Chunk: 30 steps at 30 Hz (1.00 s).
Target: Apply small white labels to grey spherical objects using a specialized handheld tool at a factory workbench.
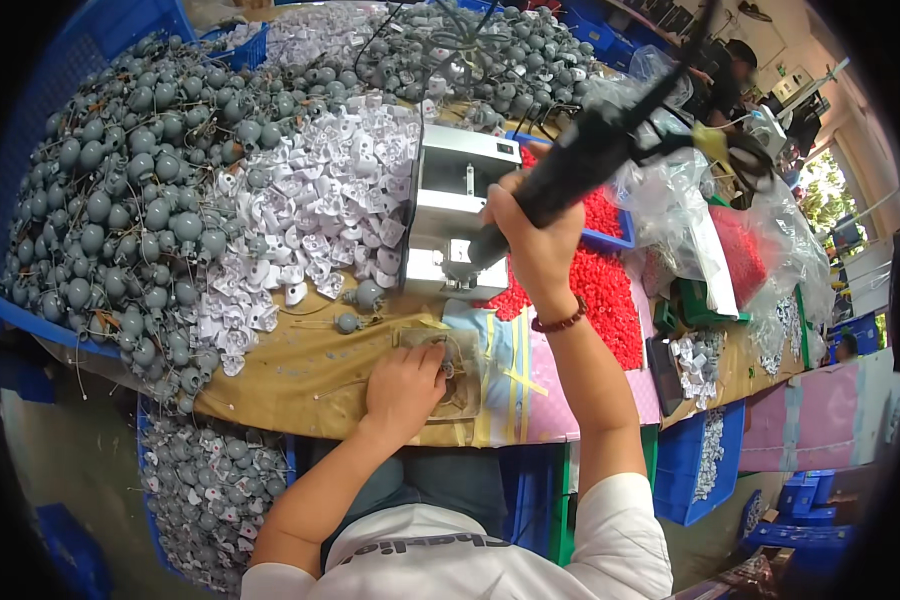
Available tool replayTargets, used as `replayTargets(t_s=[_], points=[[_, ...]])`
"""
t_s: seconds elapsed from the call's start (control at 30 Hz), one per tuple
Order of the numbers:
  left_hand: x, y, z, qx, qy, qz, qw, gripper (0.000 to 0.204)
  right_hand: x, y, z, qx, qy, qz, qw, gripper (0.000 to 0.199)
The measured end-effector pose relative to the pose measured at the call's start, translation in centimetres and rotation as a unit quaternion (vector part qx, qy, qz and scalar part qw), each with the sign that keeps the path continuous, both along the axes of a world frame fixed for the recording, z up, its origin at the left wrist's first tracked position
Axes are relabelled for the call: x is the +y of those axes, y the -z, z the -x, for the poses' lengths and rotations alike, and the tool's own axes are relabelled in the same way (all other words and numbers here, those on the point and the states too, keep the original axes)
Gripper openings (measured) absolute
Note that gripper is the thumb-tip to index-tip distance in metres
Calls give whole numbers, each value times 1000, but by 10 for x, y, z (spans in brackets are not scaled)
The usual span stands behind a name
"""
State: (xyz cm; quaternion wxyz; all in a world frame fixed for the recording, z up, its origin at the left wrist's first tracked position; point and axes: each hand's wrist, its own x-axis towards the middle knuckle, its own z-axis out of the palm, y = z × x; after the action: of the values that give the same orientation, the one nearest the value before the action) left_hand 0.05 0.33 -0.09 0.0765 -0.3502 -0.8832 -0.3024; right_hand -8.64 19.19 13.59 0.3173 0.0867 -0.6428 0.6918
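The right hand [538,235] is closed around a black power screwdriver [575,165], angling its tip leftward onto the near end of a metal screw feeder [440,219]. The left hand [406,388] lies over a shallow fixture tray [467,402], probably steadying it; whether its bent fingers grip anything, I cannot tell.

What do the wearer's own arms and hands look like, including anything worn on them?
Both the left hand and right hand are ungloved. A dark reddish beaded bracelet circles the right wrist; none shows on the left. White fabric short sleeves leave the forearms bare.
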Motion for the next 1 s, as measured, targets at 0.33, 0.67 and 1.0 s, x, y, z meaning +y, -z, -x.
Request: replayTargets(t_s=[0.33,0.67,1.0], points=[[0,3,1,-11,1,-16,1000,38,-17,17,-18,-154,-25,-5,988,68],[-1,-3,0,-36,5,-18,999,33,-33,41,-87,-122,-75,-35,989,77],[2,-1,1,-18,-1,-66,998,26,-30,55,-94,-80,-89,-37,992,77]])
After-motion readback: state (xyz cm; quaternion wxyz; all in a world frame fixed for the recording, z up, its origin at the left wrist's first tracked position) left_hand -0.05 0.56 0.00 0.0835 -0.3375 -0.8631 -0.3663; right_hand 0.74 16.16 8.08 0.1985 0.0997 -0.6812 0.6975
